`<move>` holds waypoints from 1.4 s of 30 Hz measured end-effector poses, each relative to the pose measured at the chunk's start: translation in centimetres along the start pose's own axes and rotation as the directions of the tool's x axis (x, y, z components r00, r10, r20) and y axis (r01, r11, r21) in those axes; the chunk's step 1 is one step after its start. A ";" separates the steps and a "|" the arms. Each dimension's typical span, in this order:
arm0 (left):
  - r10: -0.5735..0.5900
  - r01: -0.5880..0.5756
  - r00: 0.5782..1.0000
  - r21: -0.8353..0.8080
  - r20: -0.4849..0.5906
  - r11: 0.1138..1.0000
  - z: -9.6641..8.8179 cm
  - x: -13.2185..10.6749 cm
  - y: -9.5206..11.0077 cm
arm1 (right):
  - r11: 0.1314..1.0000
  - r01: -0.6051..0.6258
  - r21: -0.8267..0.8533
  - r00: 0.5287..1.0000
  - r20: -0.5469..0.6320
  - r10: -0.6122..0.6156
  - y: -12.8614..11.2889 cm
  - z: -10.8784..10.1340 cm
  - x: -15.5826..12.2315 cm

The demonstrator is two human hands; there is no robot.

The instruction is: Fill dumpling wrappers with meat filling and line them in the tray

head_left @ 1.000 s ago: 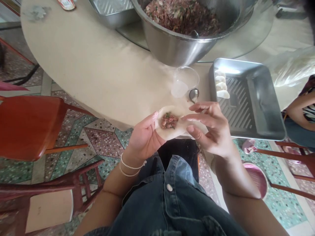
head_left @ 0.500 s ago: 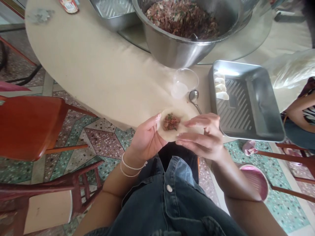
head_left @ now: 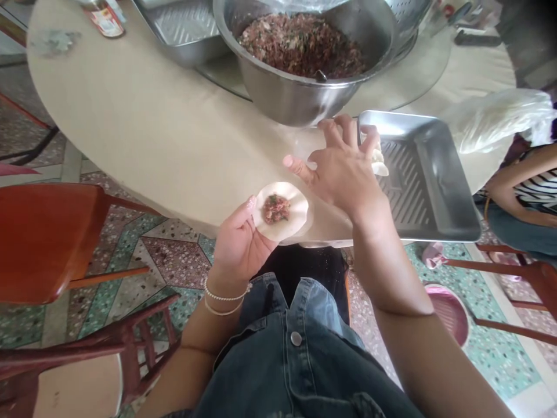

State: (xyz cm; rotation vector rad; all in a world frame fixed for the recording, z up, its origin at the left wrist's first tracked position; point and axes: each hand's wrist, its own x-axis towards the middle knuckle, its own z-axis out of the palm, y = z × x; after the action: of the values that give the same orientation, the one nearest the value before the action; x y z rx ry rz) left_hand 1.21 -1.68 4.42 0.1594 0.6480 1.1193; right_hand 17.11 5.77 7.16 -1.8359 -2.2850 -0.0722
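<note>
My left hand (head_left: pixel 237 244) cups a round dumpling wrapper (head_left: pixel 282 210) with a lump of minced filling (head_left: pixel 275 208) in its middle. My right hand (head_left: pixel 342 165) is stretched forward over the table with its fingers spread, palm down, over the spot where a small clear bowl stood; the bowl is hidden under it. Nothing shows in that hand. Just beyond stands a big steel bowl (head_left: pixel 278 93) full of minced filling. A steel tray (head_left: pixel 429 186) to the right holds folded dumplings (head_left: pixel 379 165) at its left end.
The round beige table (head_left: pixel 143 128) also carries a second steel tray (head_left: pixel 174 29) and a bottle (head_left: pixel 102 17) at the back. A plastic bag (head_left: pixel 496 119) lies at the right. Another person's arm (head_left: pixel 517 180) shows at far right. Wooden chairs (head_left: pixel 47 238) stand at the left.
My right hand left the wrapper and reached forward over the small bowl beside the tray. The left hand kept holding the filled wrapper, now lying open and flat.
</note>
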 end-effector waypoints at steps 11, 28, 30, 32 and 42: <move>0.064 -0.058 0.997 -0.120 0.050 0.991 1.0 1.1 0.9 | 0.930 0.340 0.142 0.850 -0.469 -0.239 0.6 1.0 -7.6; 0.111 -0.105 0.991 -0.082 0.069 0.991 0.9 0.5 0.9 | 0.973 0.177 0.146 0.892 -0.441 -0.096 0.7 0.9 -6.7; 0.107 -0.103 0.992 -0.077 0.059 0.992 0.7 0.5 0.9 | 0.990 0.094 0.103 0.933 -0.357 -0.051 0.9 0.8 -4.6; 0.097 -0.092 0.994 -0.080 0.057 0.993 0.5 0.5 0.9 | 0.995 0.055 0.087 0.954 -0.299 -0.026 0.9 1.2 -2.5; 0.116 -0.109 0.992 -0.124 0.050 0.986 0.2 0.3 1.3 | 0.973 0.099 0.210 0.919 -0.393 -0.009 0.1 1.5 -3.0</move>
State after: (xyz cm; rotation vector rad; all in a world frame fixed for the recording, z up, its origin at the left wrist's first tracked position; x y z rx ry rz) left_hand 0.43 -0.77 5.03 0.1247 0.5233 1.2548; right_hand 17.59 3.12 5.14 -1.4874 -1.9746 -0.1642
